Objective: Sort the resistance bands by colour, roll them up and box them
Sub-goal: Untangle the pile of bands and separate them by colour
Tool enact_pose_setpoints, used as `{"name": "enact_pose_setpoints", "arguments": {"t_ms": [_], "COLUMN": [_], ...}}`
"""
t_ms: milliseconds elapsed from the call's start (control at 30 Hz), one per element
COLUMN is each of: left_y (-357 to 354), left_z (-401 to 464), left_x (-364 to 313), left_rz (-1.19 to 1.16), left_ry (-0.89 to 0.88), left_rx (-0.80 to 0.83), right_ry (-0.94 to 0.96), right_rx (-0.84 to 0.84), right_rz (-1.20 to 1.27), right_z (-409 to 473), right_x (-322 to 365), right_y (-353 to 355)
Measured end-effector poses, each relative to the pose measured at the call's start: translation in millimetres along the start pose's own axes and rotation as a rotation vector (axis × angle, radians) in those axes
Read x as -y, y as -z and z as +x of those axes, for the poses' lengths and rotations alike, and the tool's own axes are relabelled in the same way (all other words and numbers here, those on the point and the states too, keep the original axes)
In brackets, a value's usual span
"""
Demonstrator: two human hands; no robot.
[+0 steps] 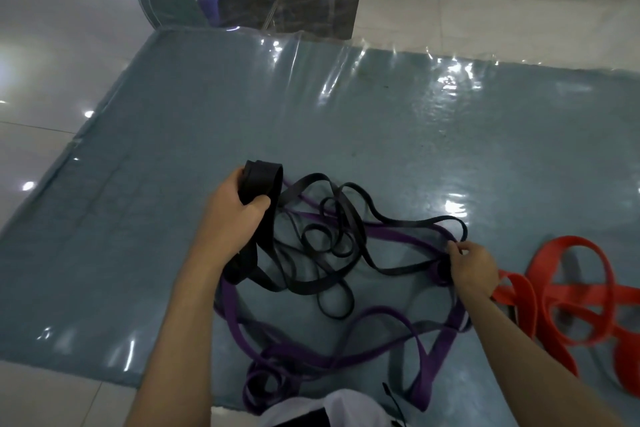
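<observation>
No lettering — no labels, no numbers — legible anywhere.

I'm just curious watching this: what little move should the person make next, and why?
Probably lift the black bands clear of the purple ones. The left hand already grips a gathered black bunch, the right hand pinches a black strand, and the two colours still lie tangled.

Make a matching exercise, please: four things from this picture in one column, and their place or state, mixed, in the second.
1. black bands
2. purple bands
3. red bands
4. right hand

A. apart, at the right edge
B. gripped by the left hand
C. pinching a black loop
D. on the table, nearest the person

Pairs: 1-B, 2-D, 3-A, 4-C
</observation>
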State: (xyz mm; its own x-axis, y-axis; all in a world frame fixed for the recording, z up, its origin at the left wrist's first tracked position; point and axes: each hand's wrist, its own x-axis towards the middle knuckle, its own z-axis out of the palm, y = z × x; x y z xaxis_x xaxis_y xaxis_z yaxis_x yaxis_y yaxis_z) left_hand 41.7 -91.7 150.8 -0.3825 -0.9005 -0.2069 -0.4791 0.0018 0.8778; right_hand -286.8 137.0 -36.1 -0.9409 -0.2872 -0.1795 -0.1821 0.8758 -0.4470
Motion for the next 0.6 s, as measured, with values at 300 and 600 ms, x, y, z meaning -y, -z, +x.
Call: {"name": "enact_pose_setpoints", "arguments": {"t_ms": [300, 600], "left_y": [1.0, 17.6], "left_z": [-11.4, -34.8], "left_x": [-6.3, -10.6], "left_rz": [-0.016, -0.164], "left_ry": [-0.013, 0.010], "left_rx": [-0.061, -0.032], "right_ry": [0.243, 0.442], "right_rx": [0.076, 0.473], "right_rz": [0.779, 1.263], "right_z": [-28.0, -95.3], "right_x": [82.7, 191.8], "right_y": [20.4, 26.2]}}
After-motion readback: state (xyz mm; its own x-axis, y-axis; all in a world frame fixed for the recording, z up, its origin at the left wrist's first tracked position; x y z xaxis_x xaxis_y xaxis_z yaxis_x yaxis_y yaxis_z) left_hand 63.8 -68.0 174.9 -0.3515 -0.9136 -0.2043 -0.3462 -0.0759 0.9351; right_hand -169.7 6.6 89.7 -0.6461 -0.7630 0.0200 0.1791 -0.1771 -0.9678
